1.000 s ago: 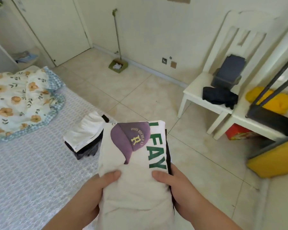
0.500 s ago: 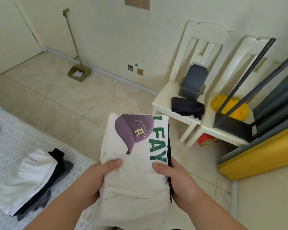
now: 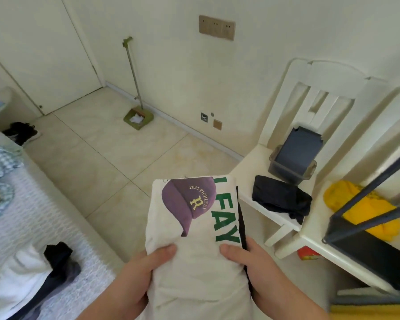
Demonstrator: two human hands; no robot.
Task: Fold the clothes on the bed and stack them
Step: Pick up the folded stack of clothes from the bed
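Folded white T-shirt (image 3: pixel 194 250) is being gripped by left hand (image 3: pixel 134 280) & right hand (image 3: pixel 256 271), right of the bed (image 3: pixel 32 215). Risk: folds being loosened w/ slack grip.

The folded white shirt (image 3: pixel 194 239) runs off the bottom edge at six o'clock, its green lettering folded away so only part reads, and a dark garment behind it shows just as a thin strip along its three o'clock side. The fingers of the left hand (image 3: pixel 134 280) and right hand (image 3: pixel 261 271) are hidden behind the cloth, thumbs alone showing. At eight o'clock the pile of clothes (image 3: pixel 32 280) on the bed (image 3: pixel 28 215) is blurred and cut by the edge.
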